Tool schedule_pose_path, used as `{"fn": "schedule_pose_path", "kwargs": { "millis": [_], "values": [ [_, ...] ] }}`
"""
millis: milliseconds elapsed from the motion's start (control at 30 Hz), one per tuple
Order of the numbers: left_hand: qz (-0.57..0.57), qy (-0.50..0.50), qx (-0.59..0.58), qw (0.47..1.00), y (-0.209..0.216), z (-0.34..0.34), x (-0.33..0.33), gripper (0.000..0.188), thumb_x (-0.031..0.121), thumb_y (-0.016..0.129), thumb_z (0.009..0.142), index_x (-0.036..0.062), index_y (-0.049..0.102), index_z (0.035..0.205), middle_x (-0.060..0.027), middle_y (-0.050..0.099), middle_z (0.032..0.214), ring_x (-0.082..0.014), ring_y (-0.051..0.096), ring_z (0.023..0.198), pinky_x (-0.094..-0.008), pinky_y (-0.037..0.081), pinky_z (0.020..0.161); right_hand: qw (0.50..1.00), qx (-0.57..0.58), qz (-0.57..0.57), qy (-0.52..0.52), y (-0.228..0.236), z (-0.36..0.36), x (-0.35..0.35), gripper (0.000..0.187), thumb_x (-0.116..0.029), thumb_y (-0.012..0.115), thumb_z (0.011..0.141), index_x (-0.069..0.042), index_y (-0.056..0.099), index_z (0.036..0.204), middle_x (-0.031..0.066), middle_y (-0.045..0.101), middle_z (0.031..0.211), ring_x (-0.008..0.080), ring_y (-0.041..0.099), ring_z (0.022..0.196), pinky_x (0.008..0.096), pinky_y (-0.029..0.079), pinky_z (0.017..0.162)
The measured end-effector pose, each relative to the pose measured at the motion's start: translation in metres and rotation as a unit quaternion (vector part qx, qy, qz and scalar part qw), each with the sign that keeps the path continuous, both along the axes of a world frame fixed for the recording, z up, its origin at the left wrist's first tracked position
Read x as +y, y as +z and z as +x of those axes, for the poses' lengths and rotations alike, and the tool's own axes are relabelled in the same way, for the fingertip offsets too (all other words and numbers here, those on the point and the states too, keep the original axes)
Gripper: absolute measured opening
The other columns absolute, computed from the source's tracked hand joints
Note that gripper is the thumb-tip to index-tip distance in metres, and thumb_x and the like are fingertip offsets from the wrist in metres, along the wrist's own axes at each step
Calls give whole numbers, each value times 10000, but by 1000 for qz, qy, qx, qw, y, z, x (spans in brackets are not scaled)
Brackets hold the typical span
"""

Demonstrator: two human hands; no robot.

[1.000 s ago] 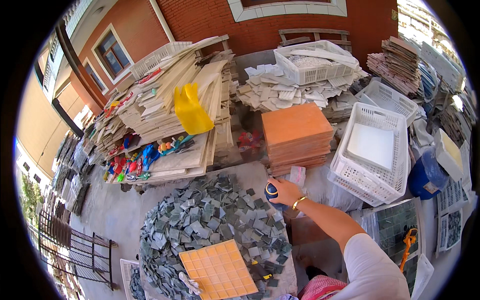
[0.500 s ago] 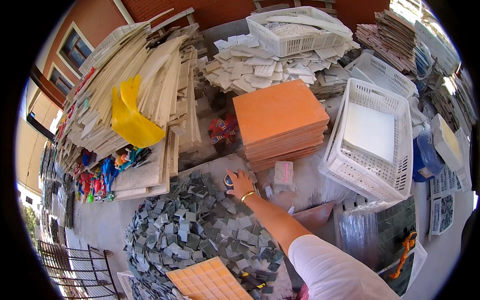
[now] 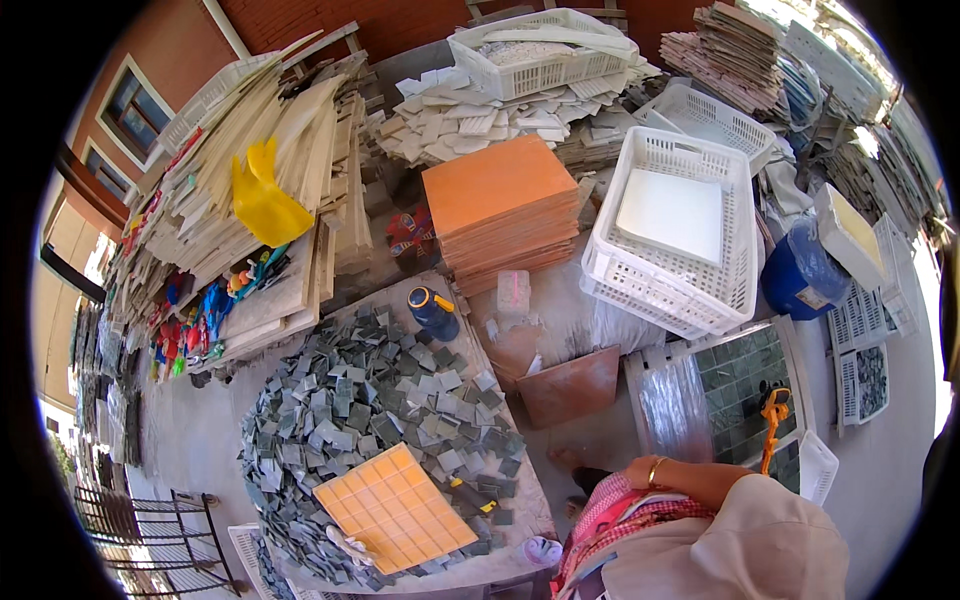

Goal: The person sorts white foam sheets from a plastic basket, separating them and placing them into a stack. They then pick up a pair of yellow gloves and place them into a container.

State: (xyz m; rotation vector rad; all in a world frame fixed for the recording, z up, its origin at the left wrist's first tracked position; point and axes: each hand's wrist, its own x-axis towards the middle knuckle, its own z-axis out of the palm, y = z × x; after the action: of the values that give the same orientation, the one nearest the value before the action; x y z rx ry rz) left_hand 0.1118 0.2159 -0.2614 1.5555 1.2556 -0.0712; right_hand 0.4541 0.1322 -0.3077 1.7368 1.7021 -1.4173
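My right hand (image 3: pixel 640 472), with a gold band at the wrist, rests against a pink and white checked cloth (image 3: pixel 608 510) over my lap. Its fingers are mostly hidden, so whether it grips the cloth is unclear. My left hand is not in view. A dark blue bottle (image 3: pixel 433 318) with a yellow and black lid stands upright on the table, beyond a heap of grey-green stone tiles (image 3: pixel 350 400). On the heap's near side lies an orange-yellow grid board (image 3: pixel 397 507). A pale glove (image 3: pixel 348 546) lies at its left edge, and a yellow and black tool (image 3: pixel 475 495) lies right of it.
Orange slabs (image 3: pixel 500 205) are stacked behind the table, with a small block (image 3: pixel 514 292) before them. White crates (image 3: pixel 655 285) stand to the right, near a blue bucket (image 3: pixel 800 275). Stacked strips (image 3: pixel 240 190) carry a yellow rubber glove (image 3: pixel 268 200) at the left.
My right hand has left the bottle and drawn back to the checked cloth at the lower right. The bottle now stands uncovered. The whole view has shifted.
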Motion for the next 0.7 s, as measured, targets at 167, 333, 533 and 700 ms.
{"fn": "schedule_pose_path", "kwargs": {
  "millis": [167,333,533,700],
  "values": [
    [7,-23,-15,1000,4,-1,-46,278,216,537,791,60,558,1019,-172,580,950,-318,559,906,-375,430,802,994,-63,29,-80,40,26,-69,364,-358,473,777,-61,580,960,210,587,929,356,559,868,434,424,797],
    [13,-45,-15,999,14,19,-66,272,224,539,792,62,566,1009,-170,586,937,-314,563,902,-373,431,799,971,-44,171,-160,60,49,-48,405,-327,535,757,-55,545,1057,185,590,944,335,552,905,416,427,814],
    [7,-84,12,996,16,66,-46,266,233,541,793,64,576,995,-168,592,920,-310,568,897,-370,433,794,974,18,172,-146,57,64,-26,412,-324,548,764,-45,537,1067,182,570,1005,322,532,948,395,409,842],
    [5,-114,59,992,11,98,-30,262,241,542,794,66,584,985,-167,598,907,-307,572,893,-367,435,791,943,42,235,-230,43,114,2,405,-318,554,770,-43,534,1066,190,571,987,325,540,928,400,412,832]
  ]
}}
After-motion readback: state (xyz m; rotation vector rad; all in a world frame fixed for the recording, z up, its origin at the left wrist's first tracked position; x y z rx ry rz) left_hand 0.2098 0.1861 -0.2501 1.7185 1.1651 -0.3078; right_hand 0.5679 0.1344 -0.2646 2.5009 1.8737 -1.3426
